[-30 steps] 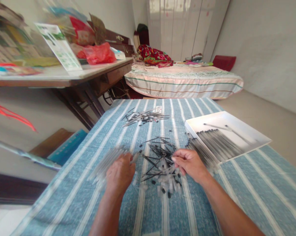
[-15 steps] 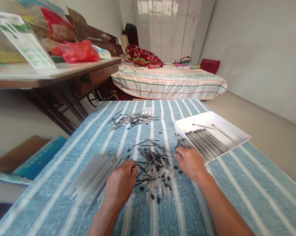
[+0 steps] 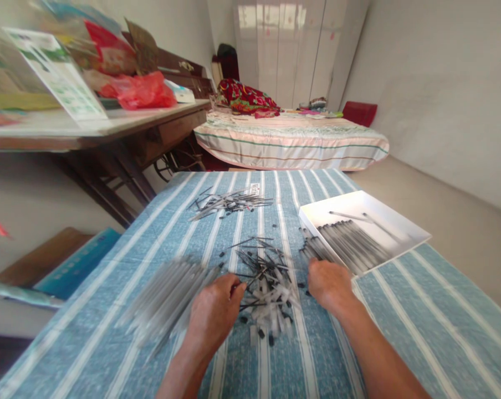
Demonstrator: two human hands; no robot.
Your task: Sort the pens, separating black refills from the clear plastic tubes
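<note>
My left hand [image 3: 217, 305] is closed in a pinch between a row of grey pen barrels [image 3: 167, 299] and a loose heap of pen parts [image 3: 271, 288]. Thin black refills, pale caps and small black plugs make up that heap. Whatever sits between the left fingertips is too small to name. My right hand [image 3: 330, 284] is curled at the near end of a small bunch of black-tipped pens [image 3: 311, 244], beside a white box lid [image 3: 404, 244]. Its fingertips are mostly hidden from me. Inside the lid lie a row of pens [image 3: 350, 244] and two loose ones.
Farther back on the striped cloth [image 3: 142, 244] is another pile of refills and parts [image 3: 231, 202]. At left stands a side table [image 3: 121, 119] with a red plastic bag [image 3: 144, 91]. Beyond is a bed [image 3: 292, 138]. A blue box [image 3: 78, 263] sits low at left.
My right hand has drawn slightly back toward me from the small bunch of pens. My left hand has shifted slightly right, still pinched. The whole view has moved a little.
</note>
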